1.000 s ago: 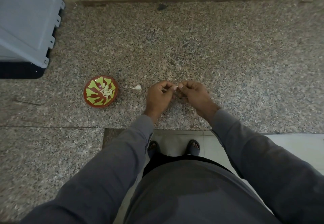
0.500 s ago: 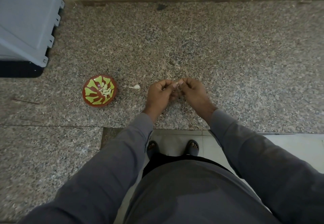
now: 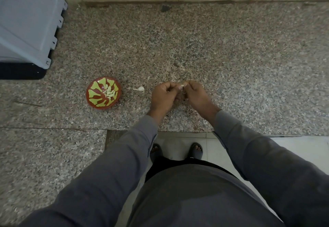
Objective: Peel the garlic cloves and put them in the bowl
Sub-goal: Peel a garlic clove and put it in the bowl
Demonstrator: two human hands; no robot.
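At the upper left of the frame a pale grey plastic crate lid (image 3: 26, 18) leans over a black base (image 3: 19, 71) on the speckled granite counter (image 3: 231, 57). Left of centre sits your round red bowl with yellow-green leaf shapes (image 3: 94, 94), and a small heap of pale peeled garlic cloves (image 3: 109, 92) lies inside it. Just right of the bowl, apart from it, a white garlic piece with a thin stem (image 3: 140, 89) rests on the stone. At the middle of the frame your left hand (image 3: 164, 96) and your right hand (image 3: 197, 95) are brought together above the counter, fingers curled, thumbs and fingertips meeting on a small pale garlic clove (image 3: 182, 85) pinched between them. How much skin remains on it is too small to tell. Grey sleeves (image 3: 258, 155) run down to the lower frame, where your sandalled feet (image 3: 195, 151) stand on light floor tiles (image 3: 178, 141).
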